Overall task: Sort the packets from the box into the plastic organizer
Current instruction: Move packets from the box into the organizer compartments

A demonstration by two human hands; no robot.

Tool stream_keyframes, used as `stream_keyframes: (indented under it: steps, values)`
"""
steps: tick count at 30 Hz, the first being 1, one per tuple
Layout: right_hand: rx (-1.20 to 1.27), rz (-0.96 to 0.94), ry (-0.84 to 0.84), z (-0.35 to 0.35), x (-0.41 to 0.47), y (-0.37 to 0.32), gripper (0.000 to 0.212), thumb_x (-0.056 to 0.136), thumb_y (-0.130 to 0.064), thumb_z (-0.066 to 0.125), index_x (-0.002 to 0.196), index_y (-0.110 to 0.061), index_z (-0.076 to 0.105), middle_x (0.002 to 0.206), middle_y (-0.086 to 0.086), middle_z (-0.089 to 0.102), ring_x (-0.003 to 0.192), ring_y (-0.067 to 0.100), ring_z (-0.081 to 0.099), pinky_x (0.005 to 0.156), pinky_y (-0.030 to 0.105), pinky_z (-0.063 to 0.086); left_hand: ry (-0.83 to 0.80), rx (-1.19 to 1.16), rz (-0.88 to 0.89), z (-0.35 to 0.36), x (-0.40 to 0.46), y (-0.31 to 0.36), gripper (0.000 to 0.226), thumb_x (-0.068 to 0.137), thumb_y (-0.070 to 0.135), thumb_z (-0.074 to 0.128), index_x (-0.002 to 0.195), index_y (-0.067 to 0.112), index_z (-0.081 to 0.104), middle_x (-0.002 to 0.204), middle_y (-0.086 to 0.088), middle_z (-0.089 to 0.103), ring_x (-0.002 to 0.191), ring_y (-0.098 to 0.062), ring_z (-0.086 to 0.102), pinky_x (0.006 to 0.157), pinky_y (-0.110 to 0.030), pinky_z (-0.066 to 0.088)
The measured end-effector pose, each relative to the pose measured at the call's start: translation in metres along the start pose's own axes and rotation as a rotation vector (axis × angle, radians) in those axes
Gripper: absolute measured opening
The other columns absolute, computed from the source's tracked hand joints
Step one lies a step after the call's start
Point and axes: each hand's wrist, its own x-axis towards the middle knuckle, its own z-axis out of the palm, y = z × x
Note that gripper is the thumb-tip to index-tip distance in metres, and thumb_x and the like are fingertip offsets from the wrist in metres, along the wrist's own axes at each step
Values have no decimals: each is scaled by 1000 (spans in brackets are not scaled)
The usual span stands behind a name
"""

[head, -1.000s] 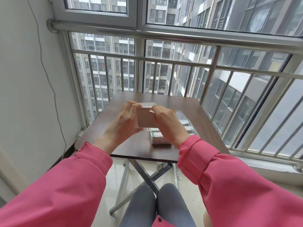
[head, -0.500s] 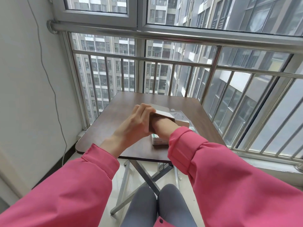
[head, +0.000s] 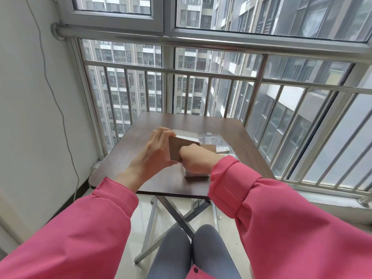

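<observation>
Above the desk (head: pixel 161 125), the box (head: pixel 180 147) has tilted over since a second ago, flap open. Left hand (head: pixel 155 152) fingers curl round it; right hand (head: pixel 196 162) fingers grip its near side. Plastic organizer (head: pixel 213 140) lies just behind: packet removal appears imminent.

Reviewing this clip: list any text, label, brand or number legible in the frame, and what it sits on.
Nothing can be read.
Packets in the plastic organizer: green-and-white printing, too small and blurred to read.
Box, held by the left hand and right hand: plain brown faces, no print visible.
</observation>
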Motion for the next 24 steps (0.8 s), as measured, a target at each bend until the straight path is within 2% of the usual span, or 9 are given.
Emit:
stream_keyframes:
  steps: [3, 7, 12, 16, 18, 19, 21, 23, 24]
  values:
    - [55, -3, 44, 0, -6, 1, 22, 91, -10, 43, 99, 1, 60, 87, 14, 53, 77, 28, 48, 64, 28, 36, -22, 70, -45, -4, -3, -3, 80, 48, 13, 91, 110, 7, 41, 101, -20, 54, 86, -35, 55, 84, -29, 39]
    - [88, -81, 163, 9, -12, 4, 22, 89, -22, 52, 80, -2, 58, 83, 15, 61, 80, 31, 56, 63, 35, 42, 27, 92, -34, -6, -5, -2, 80, 48, 12, 92, 110, 6, 41, 101, -21, 54, 85, -35, 55, 85, -30, 38]
    - [75, -150, 418, 19, -14, 11, 17, 90, -19, 58, 100, -9, 66, 100, 11, 68, 95, 33, 61, 74, 39, 47, 82, 69, -89, -5, -7, -6, 83, 45, 11, 92, 111, 5, 43, 102, -21, 54, 89, -34, 54, 87, -31, 40]
    - [369, -192, 668, 25, -13, 16, 10, 85, -18, 66, 86, -12, 74, 70, 8, 72, 62, 24, 67, 59, 34, 51, 42, 123, -185, -4, -14, -9, 83, 44, 12, 92, 113, -4, 48, 104, -23, 55, 92, -40, 56, 88, -33, 38]
    - [416, -183, 700, 24, -12, 16, 9, 85, -16, 66, 83, -11, 73, 60, 5, 70, 53, 17, 67, 56, 26, 49, -1, 121, -282, -4, -19, -16, 83, 43, 14, 93, 114, -4, 53, 107, -21, 55, 96, -41, 55, 87, -39, 42]
    - [430, -166, 702, 24, -11, 17, 9, 85, -15, 66, 83, -9, 73, 62, 6, 70, 56, 17, 68, 57, 23, 47, -24, 151, -321, -3, -22, -19, 83, 44, 21, 93, 114, -2, 54, 108, -18, 57, 98, -39, 55, 84, -43, 44]
    - [432, -126, 703, 23, -5, 20, 11, 86, -13, 65, 85, -5, 72, 72, 10, 72, 68, 24, 69, 66, 30, 48, -43, 214, -379, 0, -27, -27, 82, 53, 49, 83, 117, 5, 56, 109, -12, 60, 102, -33, 56, 86, -43, 39]
    - [434, -88, 702, 25, 1, 22, 13, 87, -13, 65, 88, -3, 72, 82, 14, 72, 78, 28, 66, 73, 35, 46, -107, 255, -417, -1, -26, -30, 90, 60, 76, 56, 124, 12, 55, 115, -5, 61, 111, -27, 52, 95, -42, 29]
    - [435, -74, 696, 26, 3, 22, 14, 87, -13, 65, 90, -2, 72, 85, 15, 72, 80, 28, 65, 74, 34, 45, -190, 275, -449, -2, -23, -33, 90, 64, 76, 53, 130, 17, 50, 123, -2, 58, 119, -24, 47, 102, -44, 23]
